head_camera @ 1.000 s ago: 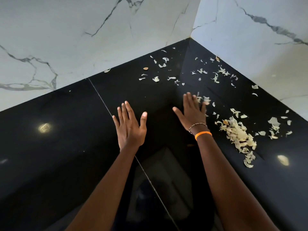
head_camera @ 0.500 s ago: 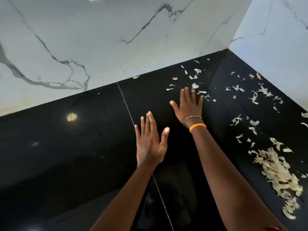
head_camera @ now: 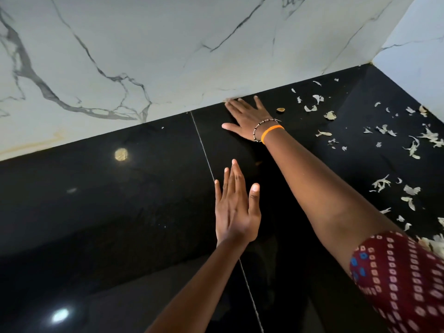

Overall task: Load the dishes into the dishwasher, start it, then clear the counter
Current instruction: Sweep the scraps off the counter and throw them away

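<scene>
Pale onion or garlic peel scraps (head_camera: 382, 131) lie scattered over the right part of the glossy black counter (head_camera: 120, 212), toward its corner. My right hand (head_camera: 245, 116), with bead and orange bands at the wrist, lies flat on the counter with straight fingers, fingertips at the foot of the marble wall, left of the scraps. My left hand (head_camera: 236, 210) is held nearer me over the counter seam, fingers straight and together, holding nothing. No dishes or dishwasher are in view.
White marble walls (head_camera: 168, 56) with grey veins meet at the corner at the far right. A thin seam (head_camera: 204, 150) runs across the counter. A denser heap of peels (head_camera: 436, 243) sits at the right edge by my sleeve.
My right hand has slid away from the scraps, left and back to the wall. My left hand stays open near the seam. The view has swung left, so the peel heap sits at the frame edge.
</scene>
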